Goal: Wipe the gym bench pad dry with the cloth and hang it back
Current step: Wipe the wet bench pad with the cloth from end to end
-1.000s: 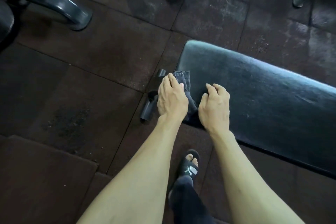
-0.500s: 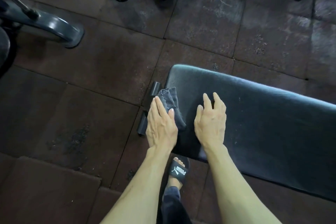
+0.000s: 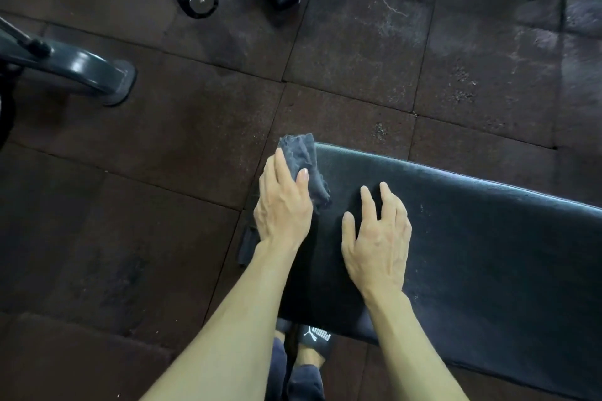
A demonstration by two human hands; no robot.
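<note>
**Wiping at the end of the bench, most of the job ahead**

My left hand [image 3: 282,205] presses the bunched dark cloth [image 3: 304,163] onto the far corner of the bench pad [image 3: 488,254] at its left end, fingers laid over it and thumb tucked against its side. My right hand [image 3: 378,238] rests flat on the pad just beside it, fingers straight and slightly spread, holding nothing. I judge the wiping only partly done: the long stretch of pad toward the right shows pale specks and dull patches I have yet to reach. Hanging the cloth back is not yet begun; no hook or rail shows here.
</note>
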